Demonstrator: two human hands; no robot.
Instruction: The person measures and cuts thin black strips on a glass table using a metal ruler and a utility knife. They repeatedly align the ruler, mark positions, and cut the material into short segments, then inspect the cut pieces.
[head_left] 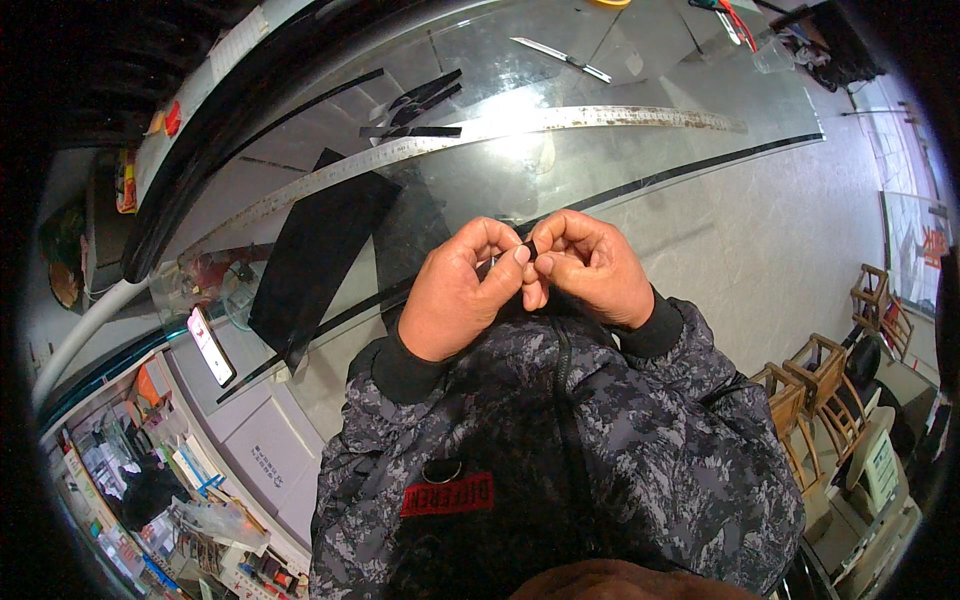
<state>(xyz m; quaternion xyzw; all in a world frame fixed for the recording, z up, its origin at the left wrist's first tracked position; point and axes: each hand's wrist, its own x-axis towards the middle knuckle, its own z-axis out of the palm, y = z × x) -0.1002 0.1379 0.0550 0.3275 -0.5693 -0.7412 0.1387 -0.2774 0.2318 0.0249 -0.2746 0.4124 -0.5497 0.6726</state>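
The left hand [455,290] and the right hand [600,270] pinch a small black piece [530,250] between their fingertips, just in front of the jacket [560,430]. Past them is a shiny glass surface [620,165]. A big black sheet [320,250] lies there on the left, near a lit phone [210,347]. Next comes a long, spotty ruler [600,118], then a thin cutter [561,60]. Far right, wooden stools [818,365] stand past the pale floor [720,230].

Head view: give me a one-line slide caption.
Left hand and right hand pinch a small black piece by a glass tabletop bearing a long ruler.
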